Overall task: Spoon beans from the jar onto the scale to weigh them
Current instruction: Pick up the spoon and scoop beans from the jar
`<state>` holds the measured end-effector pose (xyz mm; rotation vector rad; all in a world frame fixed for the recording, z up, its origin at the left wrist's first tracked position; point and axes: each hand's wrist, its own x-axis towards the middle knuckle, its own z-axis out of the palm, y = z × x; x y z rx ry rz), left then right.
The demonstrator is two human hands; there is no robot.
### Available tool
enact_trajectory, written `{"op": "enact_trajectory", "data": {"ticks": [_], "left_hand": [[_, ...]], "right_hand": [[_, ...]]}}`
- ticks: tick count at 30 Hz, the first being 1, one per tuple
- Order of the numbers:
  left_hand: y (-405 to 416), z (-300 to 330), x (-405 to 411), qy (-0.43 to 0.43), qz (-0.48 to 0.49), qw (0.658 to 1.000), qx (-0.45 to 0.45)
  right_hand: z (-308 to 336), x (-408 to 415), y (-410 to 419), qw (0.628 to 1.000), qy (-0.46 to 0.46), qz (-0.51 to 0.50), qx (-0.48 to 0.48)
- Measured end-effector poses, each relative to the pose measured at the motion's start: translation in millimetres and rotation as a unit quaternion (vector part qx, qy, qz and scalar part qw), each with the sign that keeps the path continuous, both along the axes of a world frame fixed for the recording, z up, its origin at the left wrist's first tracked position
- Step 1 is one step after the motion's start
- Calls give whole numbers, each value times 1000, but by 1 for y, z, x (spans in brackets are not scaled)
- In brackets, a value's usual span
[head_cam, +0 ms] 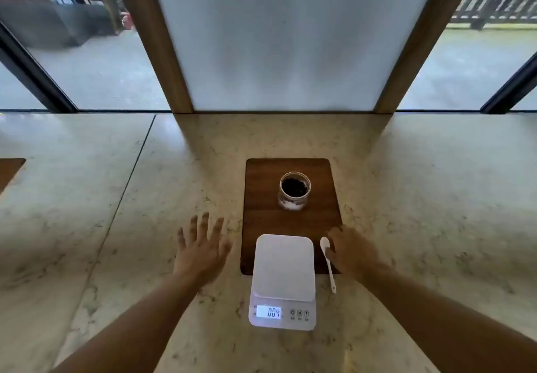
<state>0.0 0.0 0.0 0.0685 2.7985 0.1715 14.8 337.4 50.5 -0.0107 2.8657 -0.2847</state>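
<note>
An open glass jar [294, 191] with dark beans inside stands on the far half of a brown wooden board [261, 221]. A white digital scale [283, 268] lies half on the board's near edge, its bare platform facing up and its lit display reading 004. A white spoon [327, 262] lies just right of the scale, bowl pointing away from me. My right hand [353, 249] rests beside the spoon, fingers bent down and touching its bowl end; whether it grips the spoon I cannot tell. My left hand [202, 246] hovers flat, fingers spread, left of the board.
The board sits on a pale marble counter [116, 198] that runs to a window wall with a frosted panel [284, 38] and two wooden posts behind. Another brown board's corner [8, 169] shows at the far left edge.
</note>
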Motion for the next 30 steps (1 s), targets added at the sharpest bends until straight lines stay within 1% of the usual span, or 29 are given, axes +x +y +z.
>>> {"op": "enact_trajectory", "data": {"ticks": [5,12,20,26,30], "left_hand": [[1,-31,21,-6,-1,1000,1],[16,-61,38,8,-18,999,33],[21,-74,46,69,-36,996,45],[23,-74,48,66,-24,997,44],[27,-74,48,77,-15,996,42]], "right_hand": [[-25,14,-2,997,-59,-55,9],[-42,24,-10,990,-86,-105,24],[-51,29,-11,986,-88,-138,18],[-56,29,-12,985,-84,-150,12],[-63,32,-8,984,-77,-158,-20]]}}
